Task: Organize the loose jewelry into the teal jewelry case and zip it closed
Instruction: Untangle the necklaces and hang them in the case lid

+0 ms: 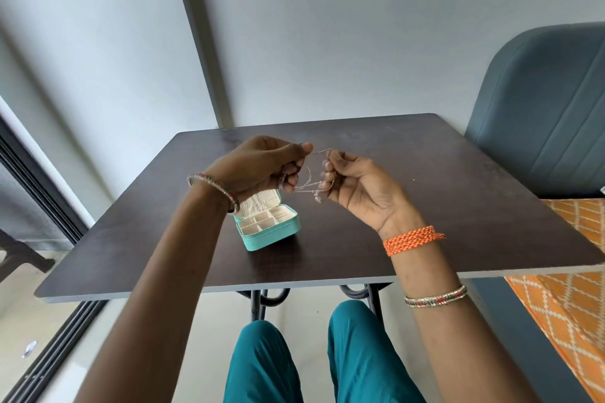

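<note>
- The thin silver chain (311, 173) hangs between my two hands, above the table and just beyond the open teal jewelry case (269, 228).
- My left hand (258, 167) pinches one stretch of it between thumb and forefinger, the other fingers curled under.
- My right hand (357, 185) pinches the other stretch at the fingertips, palm turned up.
- I judge the chain very light, limp and quick to tangle or slip, so I should hold it close to the clasp ends, though the clasp itself is too small to make out.
- The case sits on the dark table (425, 206), lid raised, pale compartments showing.
- A blue chair (540, 114) stands at the far right.
</note>
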Tool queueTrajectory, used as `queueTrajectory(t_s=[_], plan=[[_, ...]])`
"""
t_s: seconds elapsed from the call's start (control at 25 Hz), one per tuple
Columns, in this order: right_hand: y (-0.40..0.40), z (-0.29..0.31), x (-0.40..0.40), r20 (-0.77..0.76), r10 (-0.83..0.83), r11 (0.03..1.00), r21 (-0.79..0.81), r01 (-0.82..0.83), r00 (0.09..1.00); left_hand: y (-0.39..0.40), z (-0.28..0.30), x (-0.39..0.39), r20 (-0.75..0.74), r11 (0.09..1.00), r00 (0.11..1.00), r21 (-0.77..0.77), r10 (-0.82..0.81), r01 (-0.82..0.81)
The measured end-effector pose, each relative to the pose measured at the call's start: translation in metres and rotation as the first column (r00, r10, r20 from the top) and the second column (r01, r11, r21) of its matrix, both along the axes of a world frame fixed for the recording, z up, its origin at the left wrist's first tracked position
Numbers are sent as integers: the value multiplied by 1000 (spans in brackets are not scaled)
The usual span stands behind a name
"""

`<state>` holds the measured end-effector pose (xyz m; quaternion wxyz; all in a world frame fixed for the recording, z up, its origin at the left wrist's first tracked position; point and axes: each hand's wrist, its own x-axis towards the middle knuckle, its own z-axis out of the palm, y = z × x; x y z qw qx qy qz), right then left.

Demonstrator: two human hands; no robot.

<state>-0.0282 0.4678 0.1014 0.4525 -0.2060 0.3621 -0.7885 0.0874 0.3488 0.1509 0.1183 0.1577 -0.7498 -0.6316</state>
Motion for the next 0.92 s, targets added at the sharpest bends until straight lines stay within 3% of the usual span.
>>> queueTrajectory(t_s=[0.12, 0.2, 0.28, 0.4, 0.52, 0.68, 0.8, 0.92], plan=[[-2, 7, -5, 29, -160, 987, -11, 160, 987, 8, -29, 5, -254, 929, 960, 369, 115, -14], [-5, 7, 1, -23, -206, 978, 10, 207, 978, 16, -40, 7, -411, 762, 887, 637, 212, 113], [-8, 3, 8, -82, -260, 962, 61, 265, 962, 18, -44, 3, -429, 678, 856, 723, 290, 132], [-6, -5, 6, -122, -380, 911, 124, 394, 917, 16, -40, -3, -253, 830, 917, 543, 308, -129], [-2, -8, 6, -58, -419, 899, 116, 423, 906, 15, -35, -3, -214, 926, 942, 332, 259, -179], [-3, -9, 11, 64, -392, 918, 88, 386, 918, 17, -34, -3, -214, 913, 955, 394, 205, -107], [-4, -9, 8, 221, -299, 954, 34, 299, 928, 22, -36, 1, -71, 935, 987, 338, 142, -110], [-3, -7, -4, 290, -322, 944, 26, 329, 901, 15, -39, 3, -9, 872, 990, 474, 140, -120]])
